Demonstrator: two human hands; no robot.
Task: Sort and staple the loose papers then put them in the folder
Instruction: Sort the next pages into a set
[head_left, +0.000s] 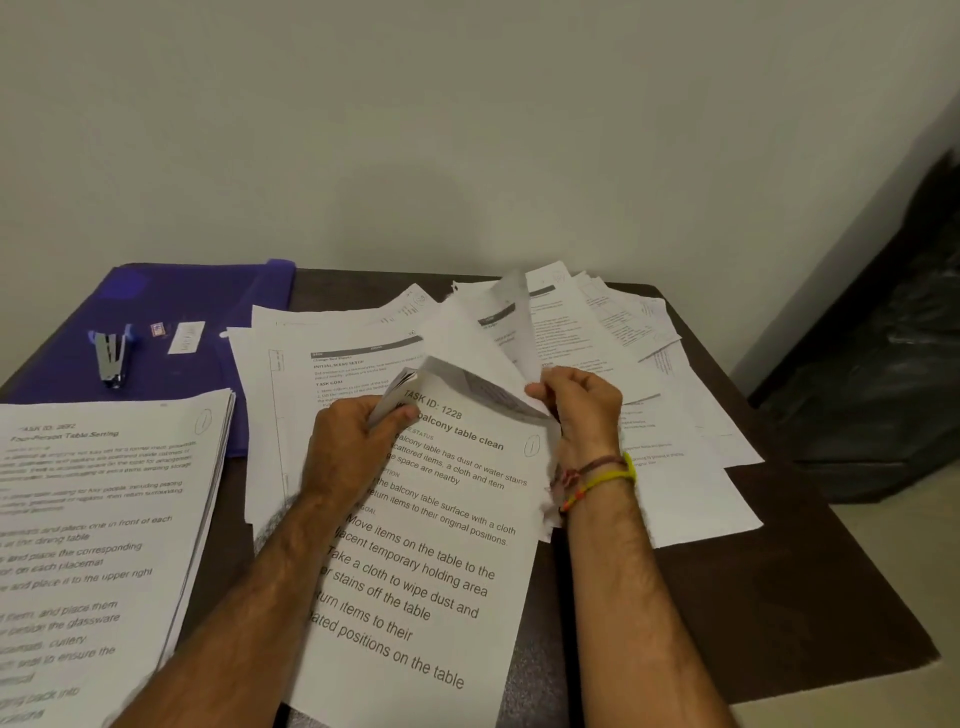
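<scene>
Both hands are on a sheaf of pages in the middle of the dark bench (779, 597). The left hand (353, 441) has its fingers curled round the folded-over top left corner of the sheaf (415, 561), thumb pressed on the printed face just by the heading "TASK ID: 1228". The right hand (576, 410) pinches the upper right edge, where several sheets are lifted and bent back, standing up off the page below. On that wrist, a yellow band (613, 475) and a reddish thread.

Under and beyond the sheaf, loose papers (649, 364) fan out untidily over the far and right part of the bench, overlapping one another. At the near left, a separate neat stack (104, 519) lies face up, its top sheet headed with a table-setting title, a little blurred.

The purple folder (208, 296) lies flat at the far left corner, partly under the stack and the loose papers. On it rests the stapler (110, 356), lying on its side with the metal showing, and just beside it a small box of staples (160, 329) and a white slip (186, 338)
</scene>
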